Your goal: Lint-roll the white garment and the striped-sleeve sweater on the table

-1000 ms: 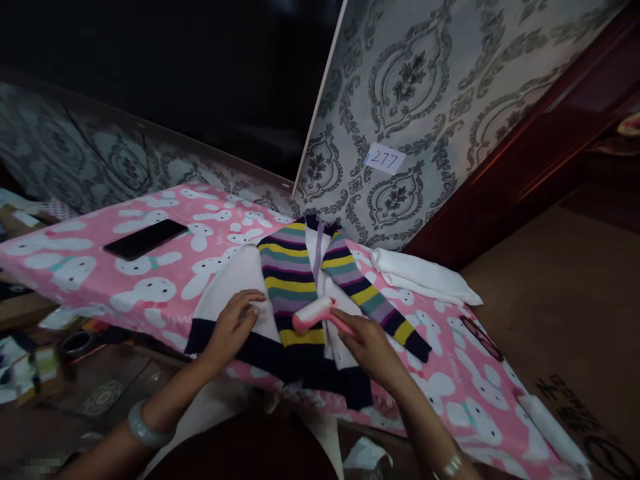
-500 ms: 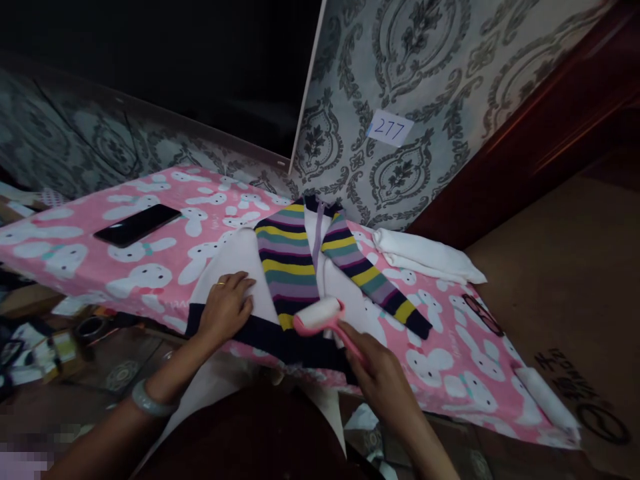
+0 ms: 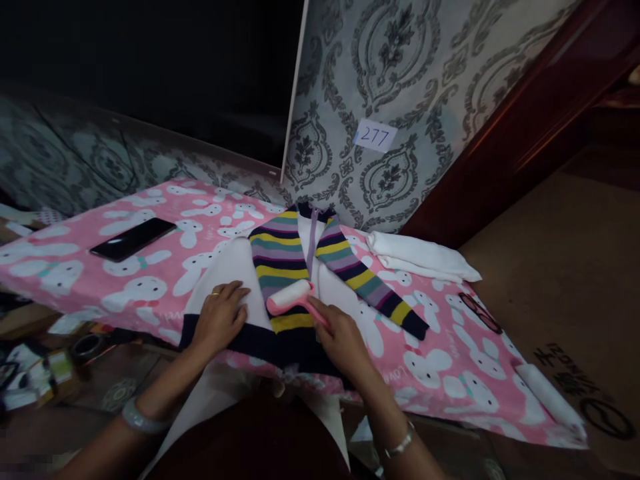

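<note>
A small zip cardigan [image 3: 235,267] with a white body, navy hem and striped sleeves lies spread on the pink bunny-print cloth [image 3: 150,320]. My left hand [image 3: 221,317] rests flat on its white part near the hem, fingers stretched out. In my right hand [image 3: 343,339] is the pink handle of a lint roller [image 3: 293,297]. The white roll lies over the striped sleeve folded across the cardigan's front, close to the cuff. The other striped sleeve [image 3: 370,280] stretches out to the right.
A black phone [image 3: 133,240] lies on the left of the cloth. To the right are a folded white cloth [image 3: 423,257], dark-framed glasses [image 3: 481,313] and a white roll [image 3: 550,397]. Behind stands a large dark screen [image 3: 150,73]; a cardboard box [image 3: 555,300] borders the right side.
My right hand has moved the lint roller left and upward along the folded sleeve, from near the hem onto the stripes. My left hand stays on the cardigan. The view has shifted slightly.
</note>
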Demonstrator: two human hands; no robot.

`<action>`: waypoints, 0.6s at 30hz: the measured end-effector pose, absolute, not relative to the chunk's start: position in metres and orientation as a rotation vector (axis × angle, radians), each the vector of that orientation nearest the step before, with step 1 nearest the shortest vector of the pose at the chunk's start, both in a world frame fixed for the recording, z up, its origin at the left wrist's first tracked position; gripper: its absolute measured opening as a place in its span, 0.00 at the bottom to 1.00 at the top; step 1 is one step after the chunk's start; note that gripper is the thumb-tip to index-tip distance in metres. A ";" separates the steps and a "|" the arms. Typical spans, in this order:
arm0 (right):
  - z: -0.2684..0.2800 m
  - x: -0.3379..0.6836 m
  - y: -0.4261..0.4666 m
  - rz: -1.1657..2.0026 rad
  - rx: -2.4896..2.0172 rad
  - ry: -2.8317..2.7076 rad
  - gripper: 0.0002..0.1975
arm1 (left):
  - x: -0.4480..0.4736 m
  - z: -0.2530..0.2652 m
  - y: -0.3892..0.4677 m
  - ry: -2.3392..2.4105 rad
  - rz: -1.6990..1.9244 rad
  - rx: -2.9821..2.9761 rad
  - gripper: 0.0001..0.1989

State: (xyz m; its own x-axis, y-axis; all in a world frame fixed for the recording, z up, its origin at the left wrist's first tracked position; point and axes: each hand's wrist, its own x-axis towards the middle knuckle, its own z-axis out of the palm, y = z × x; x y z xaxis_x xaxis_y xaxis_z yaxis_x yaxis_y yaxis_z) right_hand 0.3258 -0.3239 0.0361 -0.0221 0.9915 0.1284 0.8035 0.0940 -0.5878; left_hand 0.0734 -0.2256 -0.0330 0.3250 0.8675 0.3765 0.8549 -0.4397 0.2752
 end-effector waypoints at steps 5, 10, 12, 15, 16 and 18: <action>0.029 0.333 -0.336 0.617 -1.669 -1.812 0.27 | 0.068 -0.039 -0.225 1.603 0.879 2.551 0.19; 0.039 0.384 -0.389 0.748 -1.695 -1.757 0.24 | 0.058 -0.039 -0.212 1.489 0.827 2.623 0.17; 0.051 0.395 -0.386 0.798 -1.708 -1.770 0.23 | 0.052 -0.035 -0.199 1.406 0.765 2.663 0.16; 0.064 0.394 -0.337 0.756 -1.626 -1.790 0.23 | 0.047 -0.031 -0.181 1.390 0.799 2.700 0.20; 0.065 0.389 -0.311 0.691 -1.597 -1.780 0.24 | 0.047 -0.031 -0.177 1.391 0.818 2.720 0.23; 0.059 0.374 -0.253 0.541 -1.593 -1.758 0.25 | 0.049 -0.035 -0.173 1.329 0.780 2.793 0.28</action>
